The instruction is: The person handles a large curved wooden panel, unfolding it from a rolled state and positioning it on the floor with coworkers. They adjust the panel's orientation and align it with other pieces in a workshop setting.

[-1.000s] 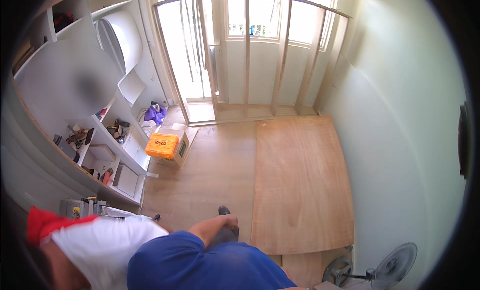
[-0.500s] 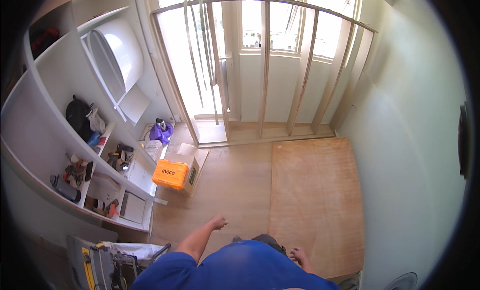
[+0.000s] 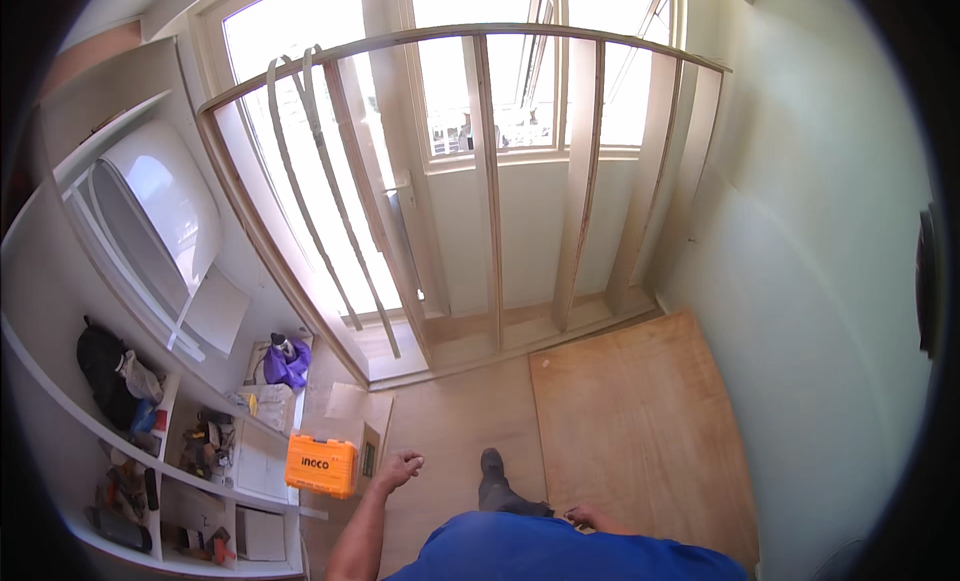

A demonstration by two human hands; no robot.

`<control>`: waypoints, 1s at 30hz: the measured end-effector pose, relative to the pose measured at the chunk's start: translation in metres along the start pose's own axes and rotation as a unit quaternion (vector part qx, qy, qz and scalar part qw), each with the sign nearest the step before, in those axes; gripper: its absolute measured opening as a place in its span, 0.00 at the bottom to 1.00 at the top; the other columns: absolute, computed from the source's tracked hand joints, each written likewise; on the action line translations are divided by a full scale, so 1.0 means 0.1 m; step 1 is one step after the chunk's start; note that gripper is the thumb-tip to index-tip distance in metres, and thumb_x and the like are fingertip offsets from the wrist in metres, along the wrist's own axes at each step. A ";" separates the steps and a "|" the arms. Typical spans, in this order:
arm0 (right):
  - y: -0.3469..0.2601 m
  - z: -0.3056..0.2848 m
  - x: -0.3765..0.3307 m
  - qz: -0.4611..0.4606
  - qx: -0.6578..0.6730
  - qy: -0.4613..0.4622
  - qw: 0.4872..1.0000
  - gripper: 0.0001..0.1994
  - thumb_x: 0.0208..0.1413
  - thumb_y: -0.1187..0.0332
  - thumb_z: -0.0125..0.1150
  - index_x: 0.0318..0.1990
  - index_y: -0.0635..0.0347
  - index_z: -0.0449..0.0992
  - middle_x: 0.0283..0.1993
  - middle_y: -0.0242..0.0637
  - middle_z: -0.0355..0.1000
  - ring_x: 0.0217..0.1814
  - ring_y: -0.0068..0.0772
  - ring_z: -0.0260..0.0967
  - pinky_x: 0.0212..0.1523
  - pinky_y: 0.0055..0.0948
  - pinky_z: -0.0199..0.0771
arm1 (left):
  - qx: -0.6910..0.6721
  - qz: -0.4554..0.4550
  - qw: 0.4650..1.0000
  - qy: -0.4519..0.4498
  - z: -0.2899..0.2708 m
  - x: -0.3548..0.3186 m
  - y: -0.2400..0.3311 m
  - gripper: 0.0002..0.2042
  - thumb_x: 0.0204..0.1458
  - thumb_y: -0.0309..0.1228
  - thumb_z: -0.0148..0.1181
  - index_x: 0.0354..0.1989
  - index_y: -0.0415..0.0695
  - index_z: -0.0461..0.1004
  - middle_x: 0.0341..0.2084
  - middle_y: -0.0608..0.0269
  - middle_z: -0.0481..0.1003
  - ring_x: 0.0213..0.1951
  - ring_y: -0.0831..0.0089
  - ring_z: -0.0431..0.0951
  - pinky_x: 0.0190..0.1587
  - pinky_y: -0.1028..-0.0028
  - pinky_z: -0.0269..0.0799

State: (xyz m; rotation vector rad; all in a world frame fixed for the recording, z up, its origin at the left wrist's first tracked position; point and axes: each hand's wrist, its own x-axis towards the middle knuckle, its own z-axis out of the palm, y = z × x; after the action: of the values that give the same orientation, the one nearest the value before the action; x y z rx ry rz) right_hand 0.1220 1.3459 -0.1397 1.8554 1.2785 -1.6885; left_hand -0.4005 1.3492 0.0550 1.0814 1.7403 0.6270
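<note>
A: How far has it got?

B: The wooden frame (image 3: 489, 211) stands upright across the far edge of the floor (image 3: 460, 421), with its uprights and top rail in place. The gaps between the uprights have no covering, so daylight comes straight through.

A: And the wooden sheet (image 3: 645, 441)?

B: It lies flat along the floor's right edge, beside the pale wall (image 3: 830, 311). I see nothing fixed to it; whether it has been trimmed, I can't judge.

A: The orange case (image 3: 320, 466)?

B: It looks closed, resting on the cardboard box (image 3: 338, 428) at the floor's left edge, beside the shelf unit (image 3: 260, 471).

A: What are the hands doing?

B: The left hand (image 3: 400, 469) is just right of the box in view, fingers bent. Nothing clear shows in it, but I can't tell whether it is empty. The right hand (image 3: 585, 518) is by the sheet's near left part, partly hidden by the blue shirt (image 3: 560, 551); I can't tell its grip either.
</note>
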 end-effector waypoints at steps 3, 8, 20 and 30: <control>-0.57 -0.49 0.51 -0.051 -0.039 -0.016 0.998 0.19 0.59 0.54 0.58 0.55 0.46 0.80 0.43 0.35 0.79 0.41 0.35 0.78 0.35 0.39 0.80 | 0.084 0.203 0.965 0.141 -0.65 0.92 1.12 0.18 0.55 0.37 0.64 0.51 0.40 0.78 0.38 0.54 0.81 0.34 0.66 0.82 0.39 0.70 0.78; -1.98 -1.39 0.78 -0.029 -0.040 0.049 0.998 0.22 0.59 0.55 0.60 0.58 0.53 0.76 0.45 0.36 0.79 0.40 0.32 0.78 0.36 0.36 0.80 | 0.136 0.458 0.812 0.334 -2.04 1.49 3.99 0.33 0.52 0.29 0.67 0.67 0.40 0.59 0.61 0.43 0.64 0.56 0.51 0.72 0.54 0.63 0.74; -4.38 -2.51 0.97 -0.160 0.189 0.147 0.958 0.17 0.58 0.65 0.62 0.53 0.62 0.77 0.40 0.37 0.78 0.34 0.29 0.77 0.29 0.28 0.78 | 0.481 0.384 0.632 0.471 -4.94 2.31 7.17 0.20 0.62 0.35 0.55 0.61 0.42 0.71 0.56 0.46 0.74 0.58 0.52 0.74 0.62 0.59 0.67; -4.04 -1.87 1.20 0.010 0.129 0.094 0.987 0.15 0.58 0.62 0.63 0.47 0.61 0.80 0.42 0.42 0.79 0.36 0.32 0.78 0.34 0.31 0.80 | 0.439 0.418 0.642 0.469 -5.04 2.46 7.02 0.16 0.54 0.31 0.65 0.50 0.40 0.79 0.46 0.50 0.80 0.48 0.55 0.81 0.52 0.62 0.75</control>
State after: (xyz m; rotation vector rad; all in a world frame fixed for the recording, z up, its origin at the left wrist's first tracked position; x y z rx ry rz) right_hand -0.0862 1.7518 -0.0740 2.2144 1.1467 -1.7757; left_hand -0.6248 1.9287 0.7043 2.7134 2.4638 1.0489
